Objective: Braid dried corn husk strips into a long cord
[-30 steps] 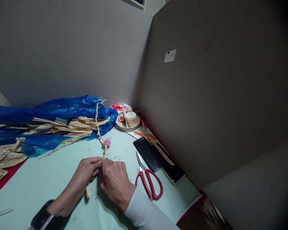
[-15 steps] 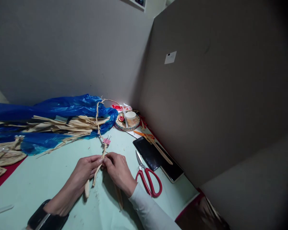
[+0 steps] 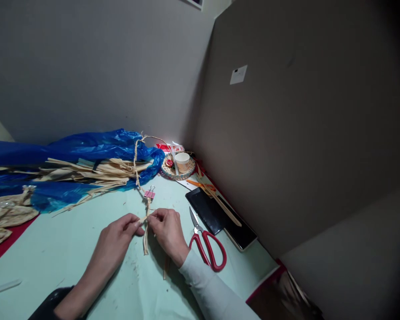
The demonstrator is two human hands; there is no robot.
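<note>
A cord of pale dried plant fibre [image 3: 136, 166] runs down from the back of the table to a pink binder clip [image 3: 150, 194] that grips it. Below the clip, my left hand [image 3: 120, 235] pinches one fibre strip at the braid's lower end, pulled toward the left. Close beside it, my right hand [image 3: 168, 229] pinches another strand at the same spot. A loose fibre strip [image 3: 146, 244] hangs between the hands, and the tip of another shows under my right wrist. The fingertips hide the exact crossing of the strands.
Red-handled scissors [image 3: 208, 249] lie right of my right hand, near two dark phones [image 3: 205, 209]. A woven basket [image 3: 168, 173] holds a paper cup [image 3: 182, 162]. Dried strips [image 3: 116, 171] lie on a blue plastic bag [image 3: 86, 140]; flat woven pieces [image 3: 13, 215] sit at left.
My left hand has shifted its strip from hanging downward to stretching leftward. The loose middle strip now hangs straighter, between the hands. My right hand stays at the braid.
</note>
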